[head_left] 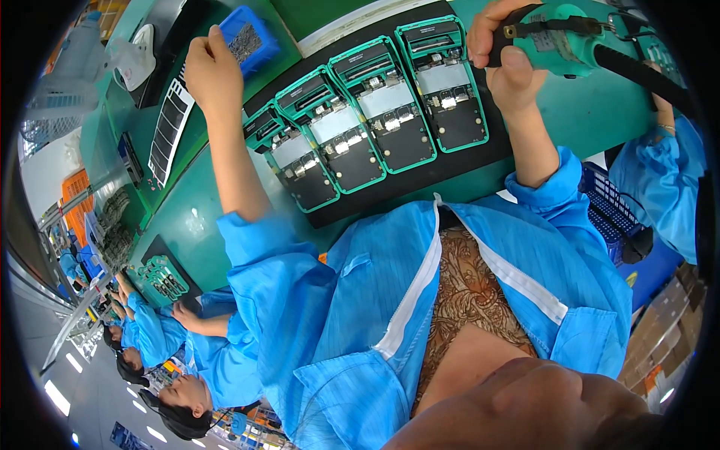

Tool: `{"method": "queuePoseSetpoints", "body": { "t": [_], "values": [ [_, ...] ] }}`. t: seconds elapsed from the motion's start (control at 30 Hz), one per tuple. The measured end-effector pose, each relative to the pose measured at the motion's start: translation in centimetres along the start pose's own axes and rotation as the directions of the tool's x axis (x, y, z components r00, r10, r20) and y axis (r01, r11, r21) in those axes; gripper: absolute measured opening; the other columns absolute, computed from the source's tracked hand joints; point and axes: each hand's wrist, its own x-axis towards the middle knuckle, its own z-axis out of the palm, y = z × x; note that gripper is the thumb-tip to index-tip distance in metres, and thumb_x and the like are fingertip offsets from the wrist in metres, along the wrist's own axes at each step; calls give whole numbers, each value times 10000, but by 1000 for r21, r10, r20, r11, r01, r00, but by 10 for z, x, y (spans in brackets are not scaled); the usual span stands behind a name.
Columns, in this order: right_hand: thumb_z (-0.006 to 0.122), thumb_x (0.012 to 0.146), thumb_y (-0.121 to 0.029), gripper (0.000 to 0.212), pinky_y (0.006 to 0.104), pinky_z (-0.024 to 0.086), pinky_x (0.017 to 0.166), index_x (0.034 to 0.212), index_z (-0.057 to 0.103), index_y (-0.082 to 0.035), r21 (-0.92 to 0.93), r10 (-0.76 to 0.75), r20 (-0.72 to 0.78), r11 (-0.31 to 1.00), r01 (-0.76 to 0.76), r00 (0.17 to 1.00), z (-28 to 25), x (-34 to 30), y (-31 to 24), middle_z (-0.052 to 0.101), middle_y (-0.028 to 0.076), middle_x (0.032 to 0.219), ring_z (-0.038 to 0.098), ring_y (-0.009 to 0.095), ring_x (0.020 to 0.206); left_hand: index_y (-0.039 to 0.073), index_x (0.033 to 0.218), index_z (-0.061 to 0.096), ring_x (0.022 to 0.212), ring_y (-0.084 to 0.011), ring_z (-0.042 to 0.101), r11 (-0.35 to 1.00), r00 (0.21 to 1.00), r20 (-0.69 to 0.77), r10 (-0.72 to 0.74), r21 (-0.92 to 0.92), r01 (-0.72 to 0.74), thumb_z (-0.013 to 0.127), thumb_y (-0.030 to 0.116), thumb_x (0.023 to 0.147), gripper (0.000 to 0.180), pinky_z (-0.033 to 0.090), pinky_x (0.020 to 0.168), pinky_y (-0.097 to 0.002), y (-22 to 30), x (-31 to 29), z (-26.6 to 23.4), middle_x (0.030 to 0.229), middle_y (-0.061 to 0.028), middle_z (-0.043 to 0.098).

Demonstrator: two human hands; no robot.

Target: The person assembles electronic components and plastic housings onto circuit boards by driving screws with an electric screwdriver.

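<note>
My left hand (214,73) is raised at the upper left, beside a blue bin (253,39) of small metal parts that look like screws. Its fingers are pinched together; whatever may be between them is too small to make out. At the upper right, my right hand (514,79) grips a teal and black electric screwdriver (559,37) with a thick black cable. The tool's tip is hidden. Between my hands, several teal-framed device housings (375,109) with black plates and silver metal parts lie in a slanting row on a black mat (337,217).
A white strip with black rectangles (171,124) lies on the green bench (187,217) near my left forearm. Co-workers in blue sit along the left and one at the right (664,180). A dark blue basket (604,202) stands at my right.
</note>
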Motion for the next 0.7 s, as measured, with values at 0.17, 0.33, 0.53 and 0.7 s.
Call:
{"method": "queuePoseSetpoints", "body": {
  "t": [0.17,0.33,0.53,0.7],
  "values": [
    [797,728,-433,623,227,385,476,1088,450,-61,15,-12,10,1000,12,1000,2,-3,2,497,42,644,468,114,514,21,796,590,636,-235,544,953,959,-58,276,-111,-281,676,194,854,201,424,577,-345,46,-50,-17,724,-95,583],
    [617,836,-547,606,272,361,487,1133,489,-35,33,-157,119,988,154,980,16,1,-14,478,41,680,437,131,526,32,861,647,691,-253,617,819,868,61,493,-370,-439,701,5,757,120,493,616,-321,89,-120,1,802,-97,638],
    [605,712,-761,848,239,351,465,1143,464,-44,291,-223,270,946,142,937,46,-4,-36,468,17,679,414,96,500,54,803,616,685,-277,598,776,842,51,537,-420,-470,745,60,702,164,482,585,-357,104,-150,27,734,-81,590],
    [633,692,-754,858,234,372,468,1141,440,-48,283,-211,329,952,117,920,48,-7,-35,485,16,698,433,91,509,55,770,577,679,-256,562,765,833,21,553,-408,-498,747,95,681,196,455,590,-356,106,-154,29,716,-69,535]
  ]
}}
